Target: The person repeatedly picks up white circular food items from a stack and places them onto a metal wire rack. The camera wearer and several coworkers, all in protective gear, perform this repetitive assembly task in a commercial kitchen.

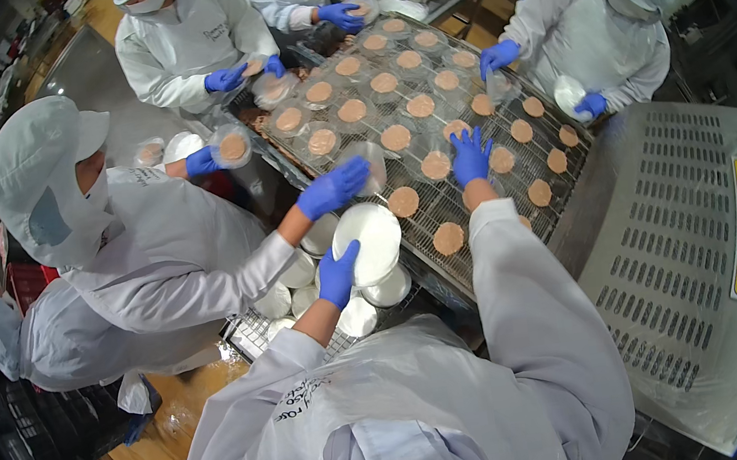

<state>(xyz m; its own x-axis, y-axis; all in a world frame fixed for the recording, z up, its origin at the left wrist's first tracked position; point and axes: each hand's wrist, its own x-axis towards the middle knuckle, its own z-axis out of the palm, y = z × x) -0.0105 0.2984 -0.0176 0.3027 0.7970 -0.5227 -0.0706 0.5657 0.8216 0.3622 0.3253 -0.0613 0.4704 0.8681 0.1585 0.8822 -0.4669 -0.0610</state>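
Presently, left hand [337, 275] grasps a thick round white stack [368, 241], seemingly thin sheets, just outside the wire conveyor's [486, 227] left edge. Right hand [472, 157] extends over mid-conveyor, fingers spread; whether they grip anything, cannot tell. Nearest patty [455, 127] lies at these fingertips, inward of both side edges, far nearer than to the left; round, no long axis. Flat, pinkish-tan, partly hidden. Beyond: co-worker's hand [499, 55], right edge.

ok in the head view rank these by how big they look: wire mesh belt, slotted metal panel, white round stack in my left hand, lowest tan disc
1. Wire mesh belt and slotted metal panel: too close to rank
2. White round stack in your left hand
3. Lowest tan disc
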